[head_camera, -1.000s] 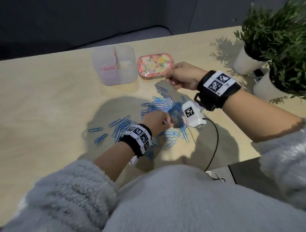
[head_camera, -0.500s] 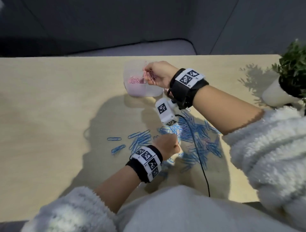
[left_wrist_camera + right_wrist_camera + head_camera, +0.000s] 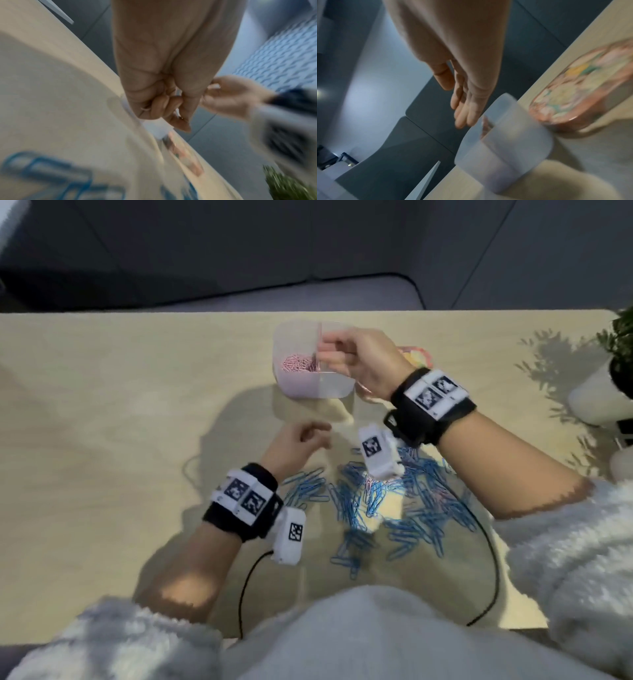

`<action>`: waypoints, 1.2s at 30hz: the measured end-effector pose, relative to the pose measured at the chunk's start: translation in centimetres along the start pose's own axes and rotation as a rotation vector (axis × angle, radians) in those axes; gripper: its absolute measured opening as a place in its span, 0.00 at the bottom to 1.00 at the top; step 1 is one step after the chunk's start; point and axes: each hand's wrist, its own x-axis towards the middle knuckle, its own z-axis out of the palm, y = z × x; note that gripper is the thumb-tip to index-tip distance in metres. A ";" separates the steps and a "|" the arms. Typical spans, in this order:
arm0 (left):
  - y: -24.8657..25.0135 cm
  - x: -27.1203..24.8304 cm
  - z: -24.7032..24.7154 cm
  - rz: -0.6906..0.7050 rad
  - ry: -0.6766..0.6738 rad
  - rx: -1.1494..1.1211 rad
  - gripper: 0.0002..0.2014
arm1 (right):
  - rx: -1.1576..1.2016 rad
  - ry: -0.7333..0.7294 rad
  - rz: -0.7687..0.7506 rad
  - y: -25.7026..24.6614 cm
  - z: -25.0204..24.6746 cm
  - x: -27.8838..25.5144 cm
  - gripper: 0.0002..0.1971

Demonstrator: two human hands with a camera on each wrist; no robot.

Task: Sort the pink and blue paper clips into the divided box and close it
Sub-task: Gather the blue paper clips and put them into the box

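The right hand [image 3: 359, 361], fingers [image 3: 462, 116] straight and together, holding nothing, hovers over the divided box [image 3: 298, 392] at upper centre, where pink clips [image 3: 298, 363] fill the left compartment. The left hand [image 3: 294, 446] is loosely curled; whether it pinches a clip I cannot tell. Blue clips [image 3: 394, 508] lie scattered on the surface [image 3: 102, 440] at centre. Pinks look nearly sorted; next, gather the blues into the other compartment.

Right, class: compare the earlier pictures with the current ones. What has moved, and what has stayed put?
The right hand went from near the floral tin to over the divided box, where the pink clips it pinched now lie; its fingers are straight. The left hand lifted off the blue clips toward the box, fingers curled. The box, tin and blue pile stayed put.
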 end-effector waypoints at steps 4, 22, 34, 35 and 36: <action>2.9 3.0 -3.1 0.029 0.121 0.014 0.09 | -0.116 0.023 -0.006 2.7 -5.1 -4.8 0.09; 7.7 13.1 -5.7 -0.130 0.199 0.686 0.15 | -0.561 0.390 0.146 13.9 -18.3 -16.1 0.17; 3.7 2.4 5.9 0.588 -0.179 0.726 0.09 | -0.957 0.373 0.035 14.9 -17.4 -16.0 0.14; 2.9 1.6 7.4 0.587 -0.269 0.763 0.09 | -0.992 0.370 0.065 15.0 -17.1 -15.8 0.11; 2.3 0.8 8.7 0.589 -0.328 0.789 0.08 | -1.026 0.370 0.093 15.1 -16.9 -15.6 0.08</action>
